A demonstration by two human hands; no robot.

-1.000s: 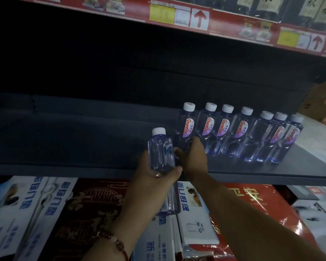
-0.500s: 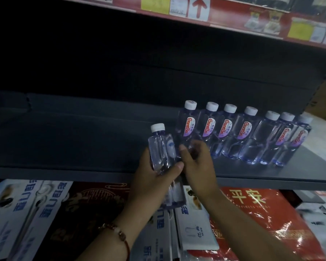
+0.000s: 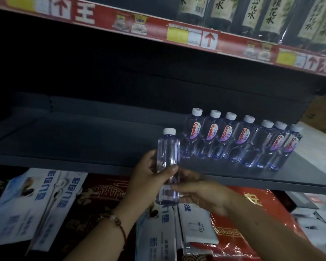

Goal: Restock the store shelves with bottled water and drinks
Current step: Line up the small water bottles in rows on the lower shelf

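Observation:
A clear water bottle [image 3: 167,153] with a white cap stands upright in front of the dark shelf's front edge. My left hand [image 3: 147,181] grips its middle, thumb across the front. My right hand [image 3: 201,193] holds the bottle's lower part, fingertips on its label. On the grey shelf [image 3: 83,144], to the right, stands a row of several matching bottles [image 3: 241,140] with red and purple labels facing out. The held bottle is just left of that row and nearer to me.
The upper shelf's red price strip [image 3: 177,32] runs overhead, with dark drink bottles [image 3: 252,14] above it. Below the grey shelf lie blue-and-white boxes [image 3: 36,202] and red packages [image 3: 248,208]. The shelf's left part holds nothing visible.
My right hand has dropped from the shelf's row to the lower part of the held bottle. The bottle stays in my left hand, slightly lower relative to the shelf edge.

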